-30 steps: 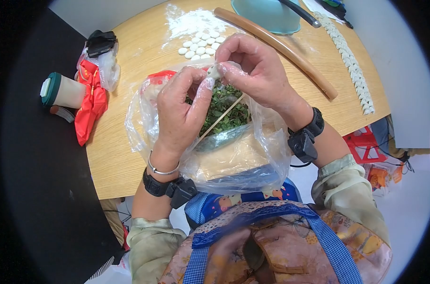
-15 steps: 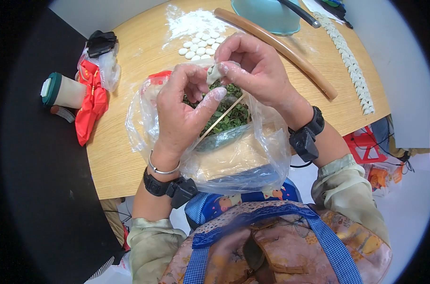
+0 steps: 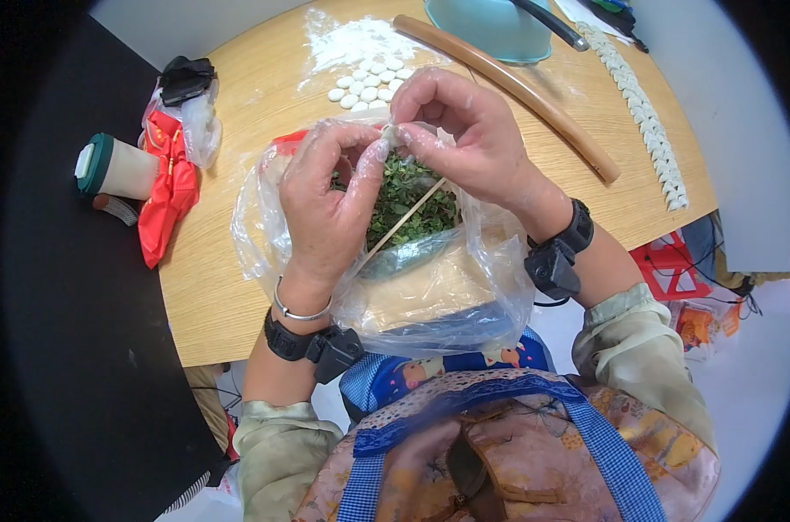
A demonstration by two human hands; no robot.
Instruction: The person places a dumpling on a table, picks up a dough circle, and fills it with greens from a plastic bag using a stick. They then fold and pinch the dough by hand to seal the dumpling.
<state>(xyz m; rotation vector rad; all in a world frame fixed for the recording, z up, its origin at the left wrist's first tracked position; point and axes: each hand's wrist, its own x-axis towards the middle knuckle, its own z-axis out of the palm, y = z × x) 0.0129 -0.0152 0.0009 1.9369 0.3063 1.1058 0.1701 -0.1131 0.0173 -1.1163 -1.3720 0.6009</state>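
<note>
Between the fingertips of both hands is a small white dumpling (image 3: pixel 390 135), mostly covered by the fingers. My left hand (image 3: pixel 330 191) pinches its left side with thumb and fingers. From the right, my right hand (image 3: pixel 469 135) pinches it too, the two hands nearly touching. Below them lies a heap of chopped green filling (image 3: pixel 425 213) in a clear plastic bag (image 3: pixel 490 270). A thin wooden stick (image 3: pixel 403 219) rests across the filling. Beyond the hands, several flat round dough pieces (image 3: pixel 356 88) lie beside scattered white flour (image 3: pixel 347 43).
A long wooden rolling pin (image 3: pixel 516 87) slants across the table (image 3: pixel 203 296). Behind it is a light-blue bowl (image 3: pixel 490 30) with a black handle over it. A row of finished dumplings (image 3: pixel 643 117) lines the right side. A cup (image 3: pixel 125 167) and red bag (image 3: pixel 164 191) are left.
Both thumbs and fingertips have closed in on the dumpling, hiding more of it. My left thumb has moved up to it, and my right hand has shifted slightly left.
</note>
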